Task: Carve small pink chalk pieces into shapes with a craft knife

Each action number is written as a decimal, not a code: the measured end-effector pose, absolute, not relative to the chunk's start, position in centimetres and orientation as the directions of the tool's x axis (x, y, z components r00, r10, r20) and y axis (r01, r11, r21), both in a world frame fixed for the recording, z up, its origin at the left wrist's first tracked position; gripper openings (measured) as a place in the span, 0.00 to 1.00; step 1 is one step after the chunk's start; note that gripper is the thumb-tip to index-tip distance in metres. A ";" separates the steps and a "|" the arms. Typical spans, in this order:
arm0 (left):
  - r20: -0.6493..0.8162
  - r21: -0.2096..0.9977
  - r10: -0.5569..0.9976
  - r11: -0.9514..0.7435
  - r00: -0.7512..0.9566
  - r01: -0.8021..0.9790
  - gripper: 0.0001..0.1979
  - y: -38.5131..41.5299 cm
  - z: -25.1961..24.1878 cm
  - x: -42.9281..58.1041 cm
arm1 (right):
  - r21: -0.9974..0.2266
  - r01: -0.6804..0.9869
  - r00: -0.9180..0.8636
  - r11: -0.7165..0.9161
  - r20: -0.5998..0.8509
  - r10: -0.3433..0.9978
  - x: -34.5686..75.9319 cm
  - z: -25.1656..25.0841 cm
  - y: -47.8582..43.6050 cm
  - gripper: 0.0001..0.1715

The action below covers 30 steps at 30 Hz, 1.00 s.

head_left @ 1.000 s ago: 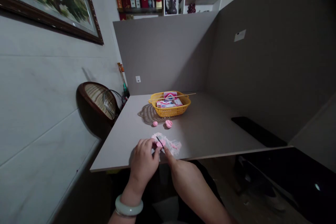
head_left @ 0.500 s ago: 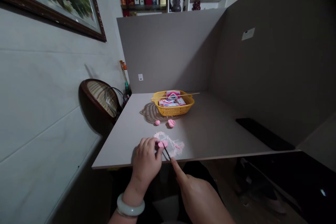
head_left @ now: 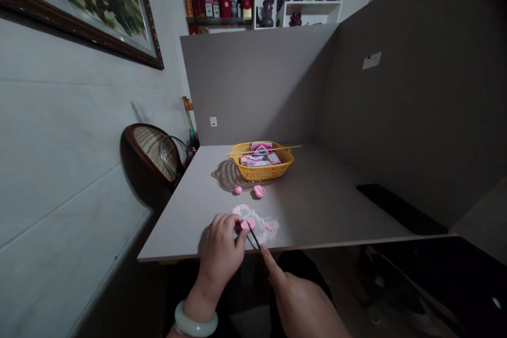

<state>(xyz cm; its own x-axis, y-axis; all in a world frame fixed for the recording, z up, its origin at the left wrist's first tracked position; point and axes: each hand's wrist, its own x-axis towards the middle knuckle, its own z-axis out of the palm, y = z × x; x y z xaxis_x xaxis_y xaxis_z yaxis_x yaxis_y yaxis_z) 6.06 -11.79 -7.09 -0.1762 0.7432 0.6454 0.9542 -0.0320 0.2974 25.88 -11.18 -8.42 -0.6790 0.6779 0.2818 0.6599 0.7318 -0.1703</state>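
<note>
"Can any writing be read?"

"Not really. The pink-and-white cardboard boxes (head_left: 253,159) in the yellow plastic basket (head_left: 264,171) carry printing, but it is too small to read. The same goes for the red boxes (head_left: 225,2) on the white wall shelf (head_left: 301,12)."

"Where is the pink piece in relation to the hands?"

"A small block of soft pink clay (head_left: 247,224) sits at the fingertips of the person's left hand (head_left: 222,243), above a crumpled whitish-pink film (head_left: 264,227). A pale jade bangle (head_left: 196,319) circles that wrist."

"What are the hands doing?"

"The left is curled, its fingers pinching the block. The right hand (head_left: 297,309) reaches in with the index finger extended, its tip just beside the lower end of a thin black tool (head_left: 253,236). The tool's upper end meets the block, but whether the right hand grips it cannot be told."

"And around them?"

"Ahead lie a small pink ball (head_left: 238,190) and a larger pink lump (head_left: 259,191), near a round woven mat (head_left: 224,175) and the basket, with a thin wooden skewer (head_left: 265,150) across the basket. The hands work right at the near edge of the grey tabletop (head_left: 325,206), and a flat black pad (head_left: 400,208) lies well off to the right."
</note>
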 end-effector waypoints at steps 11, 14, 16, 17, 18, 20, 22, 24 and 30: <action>0.661 0.293 0.729 -0.032 -0.178 0.956 0.03 -11.8 -7.1 6.0 | -0.152 0.677 -0.719 0.721 0.078 0.691 25.1 -6.4 -11.2 0.50; 0.655 0.301 0.737 -0.049 -0.169 0.952 0.04 -11.8 -6.9 6.1 | -0.123 0.680 -0.720 0.723 0.077 0.690 25.8 -6.7 -11.8 0.51; 0.638 0.314 0.753 -0.061 -0.163 0.948 0.04 -11.8 -6.6 6.0 | -0.119 0.716 -0.684 0.688 0.074 0.725 25.0 -5.8 -11.4 0.49; 0.633 0.316 0.757 -0.060 -0.163 0.947 0.04 -11.8 -6.6 6.0 | -0.130 0.727 -0.669 0.674 0.084 0.738 24.4 -5.4 -11.0 0.48; 0.631 0.314 0.758 -0.054 -0.165 0.948 0.04 -11.7 -6.5 6.0 | -0.139 0.728 -0.665 0.671 0.096 0.741 23.8 -4.9 -10.6 0.48; 0.637 0.303 0.751 -0.038 -0.173 0.952 0.04 -11.7 -6.6 5.9 | -0.154 0.725 -0.663 0.672 0.111 0.740 23.3 -4.6 -10.3 0.48; 0.645 0.300 0.743 -0.028 -0.181 0.953 0.04 -11.8 -6.8 5.9 | -0.151 0.717 -0.673 0.681 0.104 0.732 23.8 -5.2 -10.7 0.48; 0.642 0.310 0.746 -0.042 -0.176 0.950 0.03 -11.9 -7.0 5.9 | -0.141 0.698 -0.699 0.702 0.079 0.711 25.0 -6.2 -11.6 0.50; 0.627 0.331 0.766 -0.099 -0.141 0.939 0.04 -11.7 -6.7 5.8 | -0.198 0.710 -0.667 0.676 0.119 0.736 24.8 -6.0 -11.0 0.49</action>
<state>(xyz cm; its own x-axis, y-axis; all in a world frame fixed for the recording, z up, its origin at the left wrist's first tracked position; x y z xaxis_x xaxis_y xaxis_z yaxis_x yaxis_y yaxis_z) 5.81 -11.69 -6.71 -0.1405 0.7661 0.6272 0.9385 -0.0987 0.3307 24.76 -11.01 -5.99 -0.6669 0.7356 0.1190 0.7101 0.6758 -0.1976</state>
